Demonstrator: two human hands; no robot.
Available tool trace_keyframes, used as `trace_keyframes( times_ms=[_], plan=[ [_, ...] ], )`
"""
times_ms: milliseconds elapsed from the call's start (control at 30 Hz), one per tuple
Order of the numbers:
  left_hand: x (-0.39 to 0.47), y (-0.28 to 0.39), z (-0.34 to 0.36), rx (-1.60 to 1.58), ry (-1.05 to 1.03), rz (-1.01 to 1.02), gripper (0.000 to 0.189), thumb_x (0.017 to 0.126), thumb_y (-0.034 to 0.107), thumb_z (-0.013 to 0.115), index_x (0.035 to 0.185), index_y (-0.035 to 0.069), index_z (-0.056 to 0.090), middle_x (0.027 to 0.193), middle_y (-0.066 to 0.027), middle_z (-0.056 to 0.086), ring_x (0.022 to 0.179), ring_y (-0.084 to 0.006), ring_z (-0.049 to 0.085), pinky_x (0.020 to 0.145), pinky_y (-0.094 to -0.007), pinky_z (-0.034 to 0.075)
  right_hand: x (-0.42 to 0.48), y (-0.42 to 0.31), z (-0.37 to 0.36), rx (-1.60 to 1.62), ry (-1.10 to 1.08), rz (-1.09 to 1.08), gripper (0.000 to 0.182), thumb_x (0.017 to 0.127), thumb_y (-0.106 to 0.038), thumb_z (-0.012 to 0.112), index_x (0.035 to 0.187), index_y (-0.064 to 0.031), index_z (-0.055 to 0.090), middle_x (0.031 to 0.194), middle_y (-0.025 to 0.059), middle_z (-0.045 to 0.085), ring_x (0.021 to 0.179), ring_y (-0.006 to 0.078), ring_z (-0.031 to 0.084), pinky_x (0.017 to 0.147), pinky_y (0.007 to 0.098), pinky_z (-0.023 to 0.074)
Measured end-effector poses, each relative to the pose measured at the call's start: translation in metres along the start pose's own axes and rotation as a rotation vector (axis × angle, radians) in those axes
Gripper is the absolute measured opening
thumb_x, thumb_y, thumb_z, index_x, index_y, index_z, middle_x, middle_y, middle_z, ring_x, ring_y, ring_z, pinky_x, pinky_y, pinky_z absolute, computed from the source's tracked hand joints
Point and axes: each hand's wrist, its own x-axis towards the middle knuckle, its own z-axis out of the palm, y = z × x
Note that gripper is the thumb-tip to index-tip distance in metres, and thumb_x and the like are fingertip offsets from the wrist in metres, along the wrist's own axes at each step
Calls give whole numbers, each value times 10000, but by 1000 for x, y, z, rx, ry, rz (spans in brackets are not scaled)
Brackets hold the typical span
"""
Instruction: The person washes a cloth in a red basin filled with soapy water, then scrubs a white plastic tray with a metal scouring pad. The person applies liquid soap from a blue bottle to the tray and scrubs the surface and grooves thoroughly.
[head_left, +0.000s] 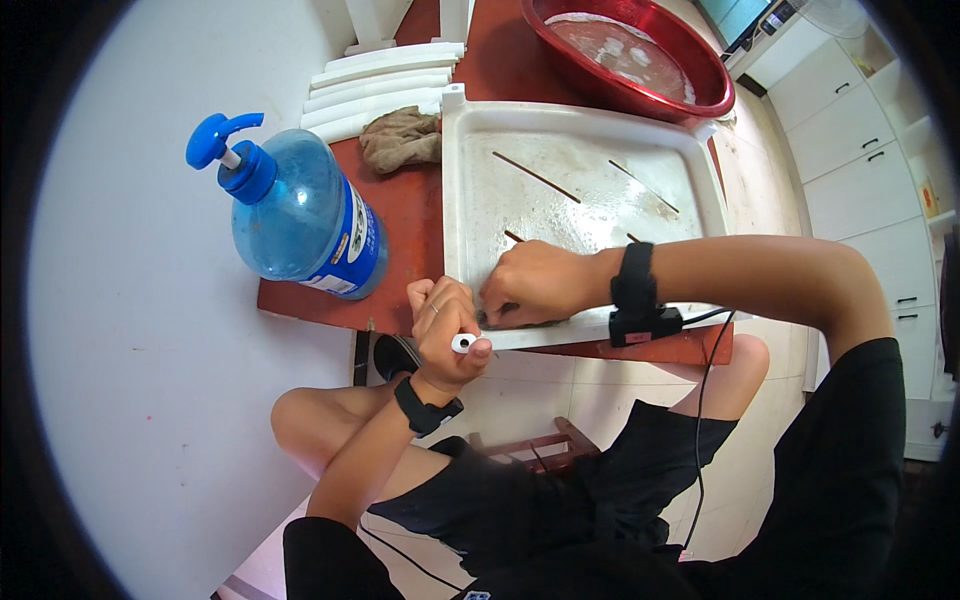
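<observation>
A white plastic tray (574, 124) with narrow slots in its wet floor lies before me. My left hand (446, 322) grips its near left corner, where a hollow white corner socket (464, 343) shows between thumb and fingers. Inside that same corner, my right hand (536, 281) is closed and pressed down over a dark grey scrubbing pad (556, 324). Only the edges of the pad show under the fingers, so its exact kind is unclear.
The tray rests on a red board (409, 225). Left stands a blue pump bottle (289, 210); a crumpled brown cloth (401, 141) and several white plastic strips (382, 79) lie behind. A red basin (709, 101) holds sudsy water. A black cable (701, 427) hangs from my right wrist strap.
</observation>
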Motion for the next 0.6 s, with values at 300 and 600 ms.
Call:
trace_keyframes(
  times_ms=[300, 600],
  plan=[
    [-3, 5, -1, 32, 49, -76, 561, 939, 516, 493, 608, 76, 386, 725, -100, 442, 716, -252, 492, 753, -394, 364, -19, 0, -4, -21, -92, 123, 72, 750, -148, 644, 692, -108, 651, 702, 88, 644, 671, 330, 619, 609, 432, 478],
    [-6, 5, 1, 112, 99, -29, 519, 947, 517, 461, 709, 59, 409, 833, -136, 452, 801, -281, 456, 756, -407, 370, 21, -14, 10, -33, 156, 259, 87, 705, -153, 649, 700, -82, 698, 670, 147, 644, 644, 357, 623, 592, 430, 486]
  ],
)
